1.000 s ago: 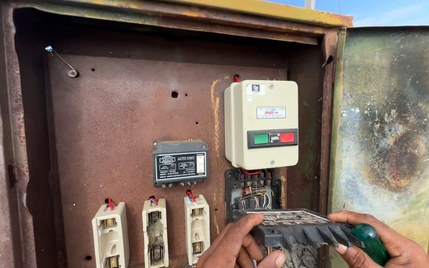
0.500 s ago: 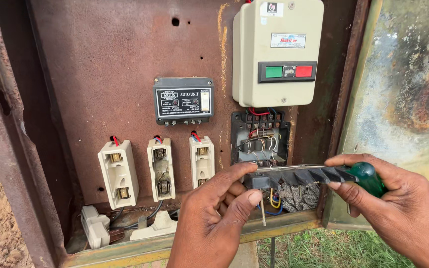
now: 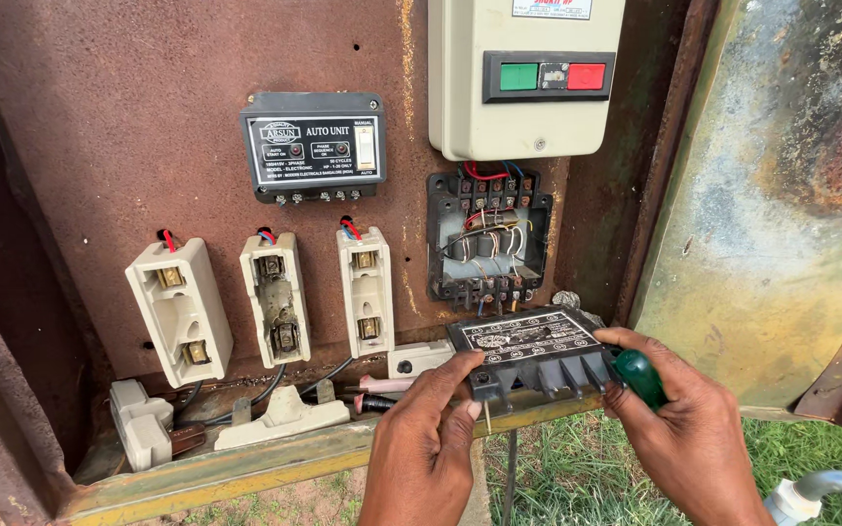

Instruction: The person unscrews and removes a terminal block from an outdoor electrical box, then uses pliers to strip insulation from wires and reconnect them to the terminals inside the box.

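1. We are holding a black cover [image 3: 536,353] between our two hands at the bottom edge of the rusty cabinet [image 3: 99,146], just above its yellowish sill [image 3: 246,468].
2. Our left hand [image 3: 431,443] is rising from below, palm away from us, its fingers [image 3: 460,375] pinching the cover's near left corner.
3. Our right hand [image 3: 684,429] is coming in from the right, fingers curled shut around a green-handled screwdriver [image 3: 640,375] and pressing against the cover's right end.
4. Just behind the cover, we are seeing an open black terminal block [image 3: 487,244] with exposed wires.
5. Further left, three white fuse holders [image 3: 275,297] are standing in a row.
6. Above them are sitting a black control unit [image 3: 314,146] and a cream starter box [image 3: 523,78].
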